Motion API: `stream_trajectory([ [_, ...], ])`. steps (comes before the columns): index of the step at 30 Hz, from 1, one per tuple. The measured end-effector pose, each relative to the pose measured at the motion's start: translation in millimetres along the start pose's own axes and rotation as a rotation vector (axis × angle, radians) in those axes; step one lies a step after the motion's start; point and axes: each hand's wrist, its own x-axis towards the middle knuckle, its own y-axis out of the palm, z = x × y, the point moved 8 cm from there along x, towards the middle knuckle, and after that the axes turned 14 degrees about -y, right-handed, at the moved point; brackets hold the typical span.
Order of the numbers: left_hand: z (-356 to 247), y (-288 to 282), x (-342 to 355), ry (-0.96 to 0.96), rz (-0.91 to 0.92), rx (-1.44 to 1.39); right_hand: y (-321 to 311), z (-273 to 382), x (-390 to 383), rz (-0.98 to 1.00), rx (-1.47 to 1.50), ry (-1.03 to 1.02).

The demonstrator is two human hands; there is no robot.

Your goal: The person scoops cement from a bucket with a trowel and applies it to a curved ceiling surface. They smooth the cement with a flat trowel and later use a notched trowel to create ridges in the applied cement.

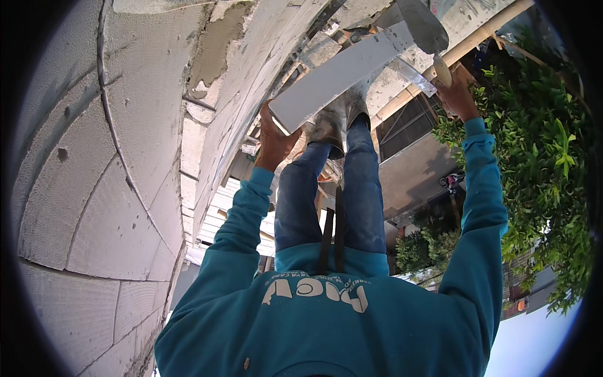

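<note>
My left hand (276, 141) grips the near-left end of a long, pale grey lightweight concrete block (342, 75). The block lies slantwise in front of my legs, its far end up to the right. In my right hand (457, 97) is a trowel (424, 28); its wooden handle (443, 70) shows at the fingers, and its grey-coated blade extends beyond the block's far end. Between that hand and the block lies a shiny metal strip (416, 78); whether the hand also holds it, I cannot tell.
A pale block wall (132, 169) rises along my left, with a wet mortar patch (217, 53). My boots (326, 129) stand on a rough, littered surface. A wooden pole (480, 38) runs along its right side, with a drop beyond. Leafy branches (534, 125) hang close to my right arm.
</note>
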Motion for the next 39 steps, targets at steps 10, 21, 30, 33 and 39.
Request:
stream_trajectory([
  [10, -50, -5, -5, -0.024, -0.064, 0.165, 26, 96, -94, -0.264, -0.087, -0.383],
  [21, -104, -4, -4, 0.116, -0.107, 0.22, 107, 242, -226, -0.296, 0.041, -0.333],
  [30, -111, 2, -14, 0.08, -0.132, 0.201, 141, 229, -207, -0.039, -0.257, -0.193],
  [33, -114, 0, -20, 0.122, -0.138, 0.176, 117, 277, -226, -0.219, -0.013, -0.231],
  [39, -110, 4, -24, 0.08, -0.15, 0.178, 155, 225, -205, -0.008, -0.287, -0.257],
])
